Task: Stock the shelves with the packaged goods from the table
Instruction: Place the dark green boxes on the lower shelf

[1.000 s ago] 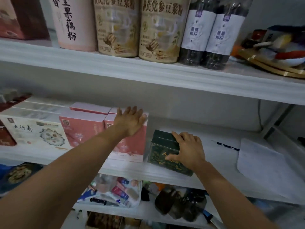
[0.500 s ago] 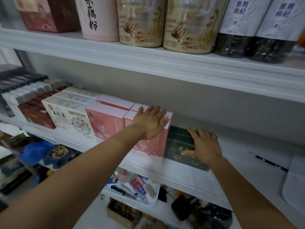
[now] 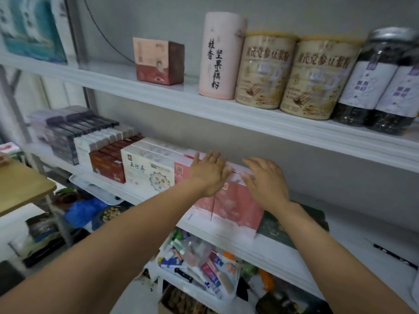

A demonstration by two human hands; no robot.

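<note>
The two pink rectangular cardboard boxes (image 3: 235,207) are judged to be light and stiff, with thin walls that could be dented by a hard squeeze. Their smooth printed faces may prove slippery under flat fingers. A hold is best taken across the narrow side faces, or a push applied low on the front so that no tipping is caused.

The boxes are seen upright, side by side and touching. Each has a pale floral print on the front and a white band along the base. They are placed on the white middle shelf (image 3: 267,250), near its front edge, between a row of white printed cartons (image 3: 147,171) and a dark green patterned box (image 3: 275,230).

The left hand (image 3: 209,172) is laid flat on the top of the left box, fingers straight and spread, nothing gripped. The right hand (image 3: 264,181) is held with fingers straight over the top of the right box. Whether contact is made there cannot be told through the blur.
</note>
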